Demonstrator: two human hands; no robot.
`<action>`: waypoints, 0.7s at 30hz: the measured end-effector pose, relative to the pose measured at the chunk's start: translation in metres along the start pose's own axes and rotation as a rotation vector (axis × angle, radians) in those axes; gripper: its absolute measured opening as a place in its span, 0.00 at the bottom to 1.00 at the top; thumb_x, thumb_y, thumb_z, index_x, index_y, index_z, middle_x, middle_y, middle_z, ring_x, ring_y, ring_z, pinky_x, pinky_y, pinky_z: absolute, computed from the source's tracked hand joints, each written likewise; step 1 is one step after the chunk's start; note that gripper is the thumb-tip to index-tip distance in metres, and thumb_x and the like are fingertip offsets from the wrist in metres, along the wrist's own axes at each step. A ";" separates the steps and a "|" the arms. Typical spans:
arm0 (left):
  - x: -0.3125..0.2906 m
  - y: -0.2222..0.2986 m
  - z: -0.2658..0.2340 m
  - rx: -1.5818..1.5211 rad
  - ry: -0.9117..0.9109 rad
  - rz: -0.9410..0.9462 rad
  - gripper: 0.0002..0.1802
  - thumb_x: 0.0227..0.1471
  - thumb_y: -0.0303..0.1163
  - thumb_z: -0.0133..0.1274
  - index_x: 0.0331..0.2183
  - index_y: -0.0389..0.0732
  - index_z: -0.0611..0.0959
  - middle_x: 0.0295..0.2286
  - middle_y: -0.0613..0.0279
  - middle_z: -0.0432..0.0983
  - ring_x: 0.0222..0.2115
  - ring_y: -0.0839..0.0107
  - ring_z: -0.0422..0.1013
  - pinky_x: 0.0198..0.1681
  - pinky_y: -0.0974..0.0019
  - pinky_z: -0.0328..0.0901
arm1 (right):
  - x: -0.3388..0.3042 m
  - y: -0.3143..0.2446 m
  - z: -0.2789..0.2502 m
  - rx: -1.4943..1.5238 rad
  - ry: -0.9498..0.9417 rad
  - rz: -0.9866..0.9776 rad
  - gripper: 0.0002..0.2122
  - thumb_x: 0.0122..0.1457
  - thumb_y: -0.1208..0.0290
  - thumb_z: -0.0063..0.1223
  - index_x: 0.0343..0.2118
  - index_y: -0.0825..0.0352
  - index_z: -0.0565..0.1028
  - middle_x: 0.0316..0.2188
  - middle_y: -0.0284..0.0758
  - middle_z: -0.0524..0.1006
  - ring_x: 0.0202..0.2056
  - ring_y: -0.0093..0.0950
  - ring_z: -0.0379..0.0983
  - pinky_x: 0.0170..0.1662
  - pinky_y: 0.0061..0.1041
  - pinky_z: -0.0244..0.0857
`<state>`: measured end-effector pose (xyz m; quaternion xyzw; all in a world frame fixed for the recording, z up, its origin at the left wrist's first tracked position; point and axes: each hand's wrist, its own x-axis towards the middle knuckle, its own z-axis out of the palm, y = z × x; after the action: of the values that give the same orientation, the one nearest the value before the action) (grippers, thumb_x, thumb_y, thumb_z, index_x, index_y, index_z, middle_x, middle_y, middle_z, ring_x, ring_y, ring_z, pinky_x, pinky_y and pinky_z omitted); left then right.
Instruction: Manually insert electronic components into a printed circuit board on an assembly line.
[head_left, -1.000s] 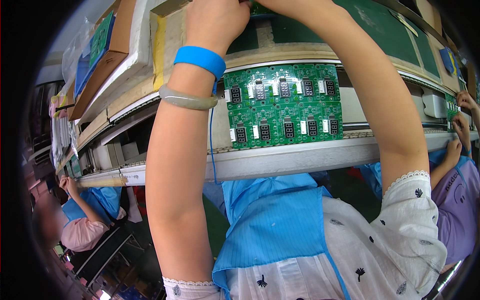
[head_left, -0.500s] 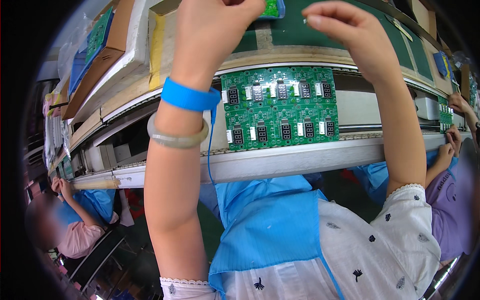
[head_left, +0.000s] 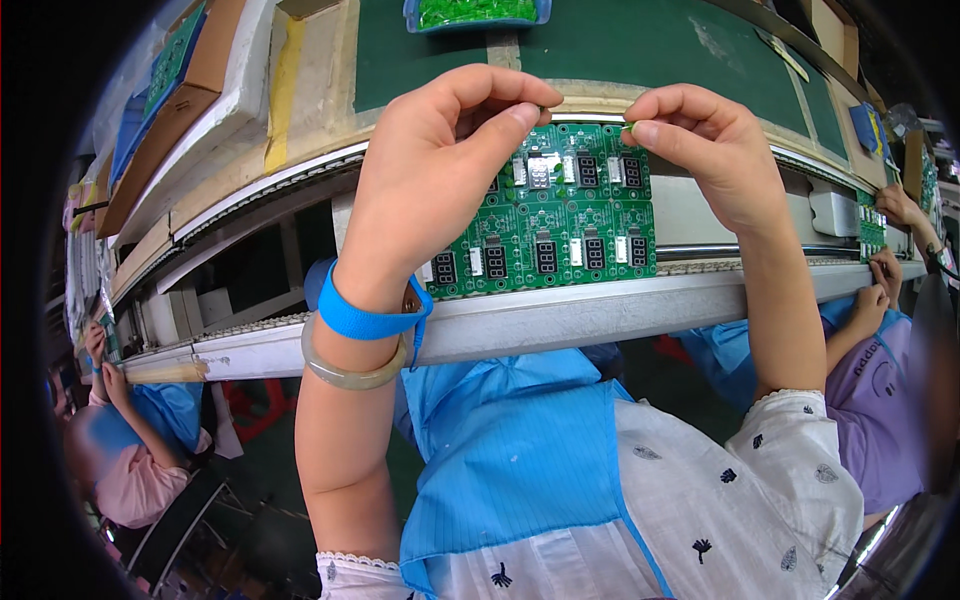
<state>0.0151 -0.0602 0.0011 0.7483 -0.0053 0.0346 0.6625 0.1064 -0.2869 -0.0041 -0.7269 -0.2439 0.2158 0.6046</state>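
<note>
- Green circuit-board panel (head_left: 545, 225): just off centre, toward one o'clock.
- Left hand (head_left: 440, 165), ten o'clock of it: thumb and forefinger nearly meeting (contents, cannot tell).
- Right hand (head_left: 705, 140), two o'clock: pinching small green part (head_left: 629, 127).
- Blue tray (head_left: 544, 12), between eleven and twelve: green pieces (head_left: 475, 12).

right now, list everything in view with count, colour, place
circuit-board panel: one, green, centre
digit displays: several, dark, on panel
bin: one, blue, top centre
small pieces: many, green, in bin
rail: one, silver, front of panel
cardboard box: one, brown, upper left
left co-worker: one, pink sleeve, left edge
right co-worker: one, purple top, right edge
apron: one, blue, lower centre
wristband: one, blue, worn on left
bangle: one, greyish, below wristband
tiny part: one, greenish, beside panel
left hand: one, bare, over panel
right hand: one, bare, pinching tiny part
</note>
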 end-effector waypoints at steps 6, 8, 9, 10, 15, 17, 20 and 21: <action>-0.001 -0.007 0.003 -0.095 0.008 0.025 0.11 0.55 0.27 0.51 0.41 0.37 0.80 0.32 0.66 0.78 0.32 0.83 0.68 0.36 0.78 0.62 | -0.004 0.000 0.001 -0.082 -0.021 -0.045 0.08 0.53 0.72 0.59 0.36 0.67 0.80 0.29 0.31 0.78 0.32 0.19 0.74 0.37 0.16 0.69; -0.001 -0.008 0.003 -0.122 0.007 0.027 0.11 0.55 0.28 0.51 0.41 0.37 0.80 0.32 0.67 0.78 0.30 0.84 0.67 0.35 0.79 0.62 | -0.004 0.001 0.002 -0.112 -0.022 -0.061 0.08 0.53 0.73 0.59 0.36 0.67 0.79 0.28 0.30 0.78 0.32 0.18 0.73 0.37 0.15 0.68; -0.001 -0.009 0.003 -0.112 0.003 0.045 0.11 0.55 0.28 0.52 0.41 0.37 0.80 0.32 0.67 0.78 0.30 0.84 0.67 0.34 0.79 0.62 | -0.005 0.001 0.003 -0.135 -0.013 -0.070 0.08 0.53 0.73 0.59 0.36 0.68 0.79 0.28 0.30 0.78 0.31 0.18 0.73 0.36 0.15 0.68; -0.001 -0.010 0.003 -0.102 0.001 0.063 0.12 0.55 0.28 0.52 0.41 0.37 0.81 0.32 0.67 0.78 0.30 0.84 0.67 0.34 0.79 0.62 | -0.005 0.002 0.005 -0.158 -0.005 -0.079 0.07 0.53 0.74 0.59 0.35 0.68 0.79 0.28 0.30 0.77 0.31 0.17 0.72 0.35 0.15 0.67; 0.000 -0.013 0.000 -0.120 -0.012 0.056 0.12 0.55 0.29 0.52 0.41 0.37 0.81 0.32 0.67 0.78 0.29 0.84 0.66 0.34 0.79 0.62 | -0.008 -0.009 0.008 -0.436 -0.040 -0.046 0.06 0.53 0.75 0.58 0.33 0.70 0.79 0.28 0.31 0.77 0.30 0.17 0.71 0.34 0.16 0.66; -0.001 -0.012 -0.001 -0.134 -0.010 0.044 0.12 0.55 0.29 0.52 0.41 0.37 0.81 0.32 0.67 0.78 0.29 0.85 0.66 0.34 0.79 0.62 | -0.007 -0.012 0.010 -0.557 -0.061 -0.019 0.05 0.53 0.77 0.58 0.32 0.71 0.78 0.30 0.31 0.76 0.31 0.17 0.71 0.35 0.16 0.66; 0.000 -0.014 -0.001 -0.135 -0.004 0.078 0.12 0.54 0.29 0.52 0.41 0.37 0.80 0.32 0.66 0.78 0.28 0.85 0.66 0.34 0.80 0.62 | -0.006 -0.010 0.011 -0.761 -0.062 -0.191 0.05 0.52 0.76 0.58 0.31 0.70 0.78 0.26 0.32 0.74 0.29 0.21 0.70 0.32 0.20 0.64; 0.001 -0.015 -0.001 -0.145 -0.011 0.067 0.13 0.54 0.29 0.52 0.42 0.37 0.80 0.32 0.67 0.78 0.29 0.84 0.67 0.34 0.80 0.62 | -0.005 -0.010 0.010 -0.847 -0.078 -0.251 0.05 0.51 0.74 0.56 0.30 0.69 0.78 0.26 0.36 0.75 0.31 0.29 0.71 0.34 0.26 0.65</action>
<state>0.0164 -0.0576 -0.0134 0.6978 -0.0365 0.0521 0.7135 0.0956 -0.2807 0.0037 -0.8667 -0.4197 0.0489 0.2651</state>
